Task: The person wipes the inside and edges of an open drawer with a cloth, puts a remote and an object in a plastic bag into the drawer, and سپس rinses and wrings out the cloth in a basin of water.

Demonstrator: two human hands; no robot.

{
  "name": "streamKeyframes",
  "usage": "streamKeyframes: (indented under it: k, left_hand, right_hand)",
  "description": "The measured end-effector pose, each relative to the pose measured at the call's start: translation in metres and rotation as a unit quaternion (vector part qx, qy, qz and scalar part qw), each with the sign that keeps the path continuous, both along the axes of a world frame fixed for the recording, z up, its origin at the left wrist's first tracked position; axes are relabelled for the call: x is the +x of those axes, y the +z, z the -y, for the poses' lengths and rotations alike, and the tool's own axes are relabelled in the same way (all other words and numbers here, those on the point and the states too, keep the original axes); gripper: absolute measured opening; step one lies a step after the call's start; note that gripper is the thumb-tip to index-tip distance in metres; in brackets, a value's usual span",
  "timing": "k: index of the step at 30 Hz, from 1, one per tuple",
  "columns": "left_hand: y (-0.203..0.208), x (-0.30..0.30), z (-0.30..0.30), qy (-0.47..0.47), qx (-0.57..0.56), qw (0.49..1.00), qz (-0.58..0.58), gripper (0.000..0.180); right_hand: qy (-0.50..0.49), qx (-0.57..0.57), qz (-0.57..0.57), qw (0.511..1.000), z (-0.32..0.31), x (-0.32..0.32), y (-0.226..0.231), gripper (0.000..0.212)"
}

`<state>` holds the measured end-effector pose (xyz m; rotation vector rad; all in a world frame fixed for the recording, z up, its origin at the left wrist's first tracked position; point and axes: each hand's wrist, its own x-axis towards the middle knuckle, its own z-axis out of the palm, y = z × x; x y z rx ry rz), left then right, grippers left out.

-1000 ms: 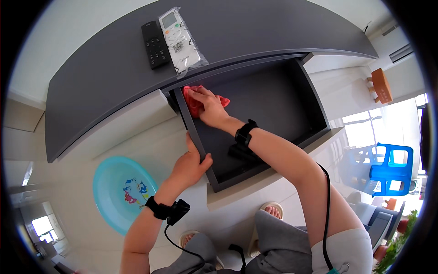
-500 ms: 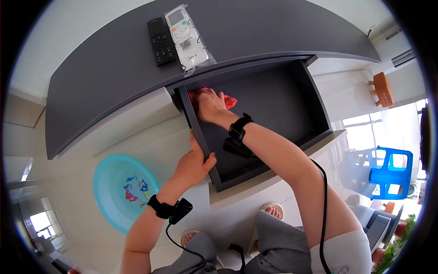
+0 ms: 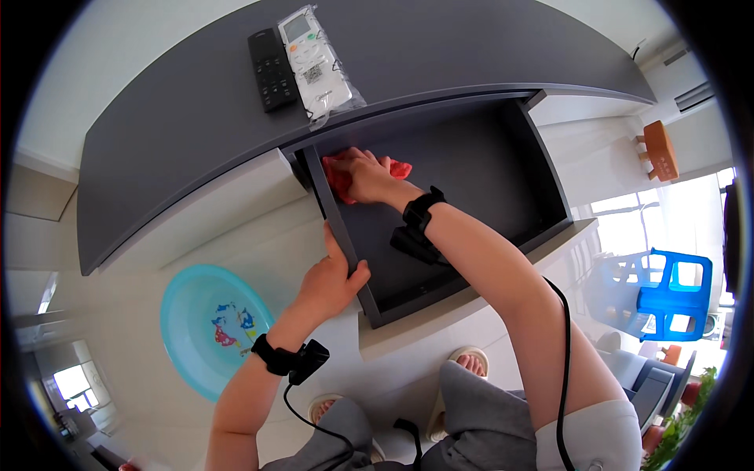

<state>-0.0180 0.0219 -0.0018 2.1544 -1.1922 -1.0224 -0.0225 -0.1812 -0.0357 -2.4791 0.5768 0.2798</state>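
Observation:
A dark grey drawer [image 3: 463,177] is pulled out of a grey-topped cabinet. Inside it, at the far left corner, my right hand [image 3: 371,177] presses a red cloth [image 3: 339,182] against the left wall and bottom. Parts of the cloth stick out on both sides of the fingers; the rest lies hidden beneath the hand. My left hand [image 3: 334,279] grips the drawer's left side wall from outside, thumb over the top edge and index finger stretched along it. Black bands with small boxes are strapped to both wrists.
On the cabinet top [image 3: 471,47] lie a black remote control [image 3: 273,71] and a white remote control [image 3: 316,67] in clear plastic. A light blue basin [image 3: 188,330] stands on the floor at left. To the right are a blue plastic stool [image 3: 675,294] and a small brown stool [image 3: 660,151].
My right hand has shifted slightly to the right, and more of the red cloth shows along the drawer's left wall. My left hand keeps its hold on the drawer side.

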Motion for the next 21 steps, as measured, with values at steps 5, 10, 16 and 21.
streamKeyframes:
  k: [5, 10, 16, 21]
  left_hand:
    - [-0.003, 0.0, -0.004, 0.01, -0.032, 0.999, -0.022, 0.091]
    - [-0.005, -0.001, -0.004, 0.004, -0.038, 0.999, -0.014, 0.09]
    - [-0.002, -0.002, -0.003, 0.008, -0.019, 1.0, -0.02, 0.089]
    - [-0.006, -0.001, -0.005, 0.008, -0.03, 1.0, -0.003, 0.089]
  right_hand:
    - [0.046, 0.024, -0.038, 0.998, 0.009, -0.002, -0.002, 0.064]
    - [0.001, 0.006, 0.008, 1.0, 0.006, -0.007, -0.006, 0.063]
    - [0.01, 0.01, -0.005, 1.0, 0.002, -0.006, 0.001, 0.062]
    - [0.113, -0.021, -0.047, 0.992, -0.002, -0.031, 0.006, 0.067]
